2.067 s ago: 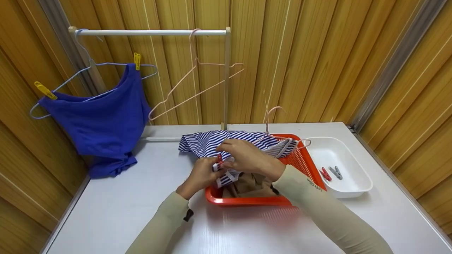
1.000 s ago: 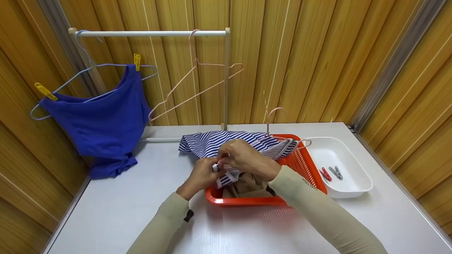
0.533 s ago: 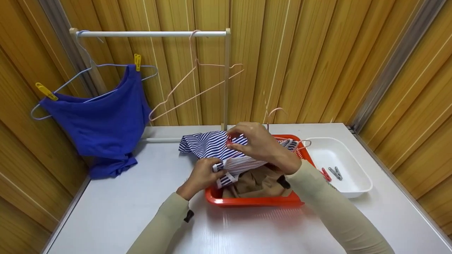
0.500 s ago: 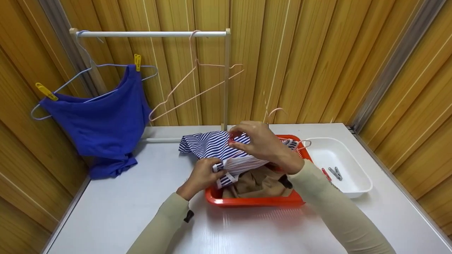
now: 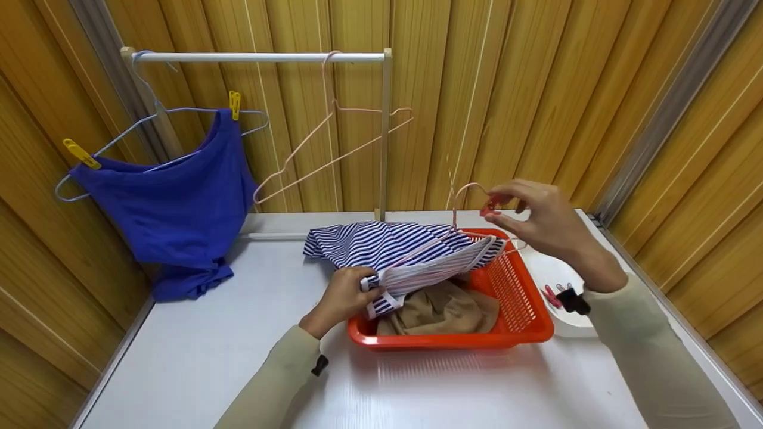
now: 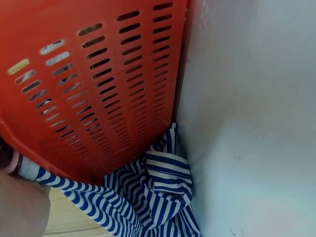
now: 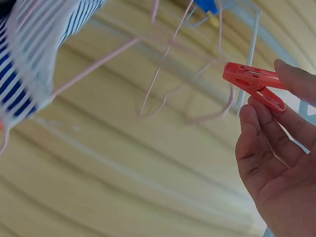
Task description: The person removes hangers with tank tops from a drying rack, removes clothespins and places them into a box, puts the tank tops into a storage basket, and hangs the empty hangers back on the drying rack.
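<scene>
My left hand (image 5: 344, 295) pinches the near corner of a blue-and-white striped garment (image 5: 381, 244) together with the end of a pink hanger (image 5: 456, 208). That garment drapes over the hanger and the back of a red basket (image 5: 450, 341). In the left wrist view a pink loop shows beside the hand (image 6: 22, 207), and striped cloth (image 6: 168, 182) hangs down outside the basket. Raised at the right, my right hand (image 5: 545, 220) pinches a red clothespin (image 7: 254, 81) between thumb and fingers, away from the cloth.
Brown cloth (image 5: 447, 310) lies in the basket. A white tray (image 5: 575, 325) to its right holds a red clothespin (image 5: 551, 296) and a partly hidden grey one. Behind stands a rack (image 5: 256, 57) with a bare pink hanger (image 5: 331, 110) and a blue garment (image 5: 179, 208) held by yellow clothespins.
My right hand has left the striped garment's near corner and moved right and up with the red clothespin, uncovering the cloth. The left hand has stayed in place.
</scene>
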{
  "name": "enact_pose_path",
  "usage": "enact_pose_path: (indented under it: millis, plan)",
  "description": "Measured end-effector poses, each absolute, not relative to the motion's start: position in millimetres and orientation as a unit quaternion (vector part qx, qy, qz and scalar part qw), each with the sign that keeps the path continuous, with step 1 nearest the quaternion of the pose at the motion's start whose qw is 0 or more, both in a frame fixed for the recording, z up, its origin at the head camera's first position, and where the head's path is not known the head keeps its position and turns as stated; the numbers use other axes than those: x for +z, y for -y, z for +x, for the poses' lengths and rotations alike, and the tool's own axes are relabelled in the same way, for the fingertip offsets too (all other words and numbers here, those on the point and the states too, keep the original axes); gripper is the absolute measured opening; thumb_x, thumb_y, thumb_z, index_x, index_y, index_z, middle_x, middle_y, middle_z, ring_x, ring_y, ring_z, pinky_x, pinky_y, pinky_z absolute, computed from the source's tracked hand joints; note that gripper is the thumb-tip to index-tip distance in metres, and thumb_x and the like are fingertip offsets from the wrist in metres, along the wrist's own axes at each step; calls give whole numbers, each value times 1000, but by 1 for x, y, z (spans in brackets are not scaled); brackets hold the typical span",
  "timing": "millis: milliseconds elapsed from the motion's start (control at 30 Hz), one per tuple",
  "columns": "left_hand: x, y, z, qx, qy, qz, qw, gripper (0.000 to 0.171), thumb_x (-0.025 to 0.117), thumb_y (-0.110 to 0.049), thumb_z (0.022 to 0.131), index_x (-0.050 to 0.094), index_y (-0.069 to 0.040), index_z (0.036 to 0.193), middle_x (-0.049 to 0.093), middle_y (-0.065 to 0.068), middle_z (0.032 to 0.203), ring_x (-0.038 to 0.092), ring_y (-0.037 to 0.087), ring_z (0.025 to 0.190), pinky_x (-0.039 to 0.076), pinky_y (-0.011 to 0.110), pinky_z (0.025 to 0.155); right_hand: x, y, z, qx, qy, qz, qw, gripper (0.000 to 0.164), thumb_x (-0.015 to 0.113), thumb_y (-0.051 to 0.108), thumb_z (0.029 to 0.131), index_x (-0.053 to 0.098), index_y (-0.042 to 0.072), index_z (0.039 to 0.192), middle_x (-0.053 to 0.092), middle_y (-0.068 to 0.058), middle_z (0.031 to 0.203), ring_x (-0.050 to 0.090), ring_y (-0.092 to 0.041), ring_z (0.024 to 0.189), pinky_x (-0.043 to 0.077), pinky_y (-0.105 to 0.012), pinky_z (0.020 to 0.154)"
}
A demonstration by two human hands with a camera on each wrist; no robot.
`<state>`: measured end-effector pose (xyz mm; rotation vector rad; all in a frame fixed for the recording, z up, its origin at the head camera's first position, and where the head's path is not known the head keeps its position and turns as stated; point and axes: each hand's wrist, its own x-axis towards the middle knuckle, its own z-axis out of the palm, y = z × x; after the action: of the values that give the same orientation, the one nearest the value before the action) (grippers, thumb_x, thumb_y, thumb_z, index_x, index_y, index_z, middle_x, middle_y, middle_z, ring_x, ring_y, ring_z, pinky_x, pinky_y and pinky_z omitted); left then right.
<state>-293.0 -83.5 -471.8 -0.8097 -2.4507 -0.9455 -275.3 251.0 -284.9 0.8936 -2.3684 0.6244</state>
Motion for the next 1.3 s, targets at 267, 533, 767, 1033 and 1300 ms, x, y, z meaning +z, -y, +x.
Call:
enact_pose_path:
  millis: [267,533,767,1033,1300]
  plan:
    - [-471,84,-292,-345,877,-276,187,14,79,-14,79,73,-6,89,73,4,87,63,17,78,51,35,74,-304,-315,-287,218,892,271,289,28,79,13,82,71,7,108,72,-5,93,52,10,83,40,-7,66]
    - [-470,83,-292,-343,877,-278,187,14,79,-14,79,73,-7,89,73,5,87,63,18,78,51,36,74,-342,-360,-304,211,929,193,236,33,78,19,84,69,3,111,72,-11,91,59,-10,81,43,-13,66]
    - [-470,81,-291,-345,880,-272,181,17,79,-15,79,73,-5,92,74,7,91,67,21,84,52,38,79,-379,-387,-320,213,962,129,115,41,72,19,89,60,-2,122,71,-17,95,66,-33,89,44,-33,74]
    - [-470,81,-291,-345,878,-277,186,17,79,-15,80,73,-4,91,74,6,88,66,21,81,52,39,77,-417,-394,-328,210,969,128,32,34,71,15,87,63,-3,115,71,-12,90,67,-20,80,46,-26,63]
    - [-470,82,-291,-353,876,-274,182,17,79,-15,79,74,-4,92,74,7,90,67,22,83,53,39,79,-446,-389,-330,189,972,139,-33,30,71,16,86,65,-2,110,70,-12,90,65,-21,79,52,-36,67]
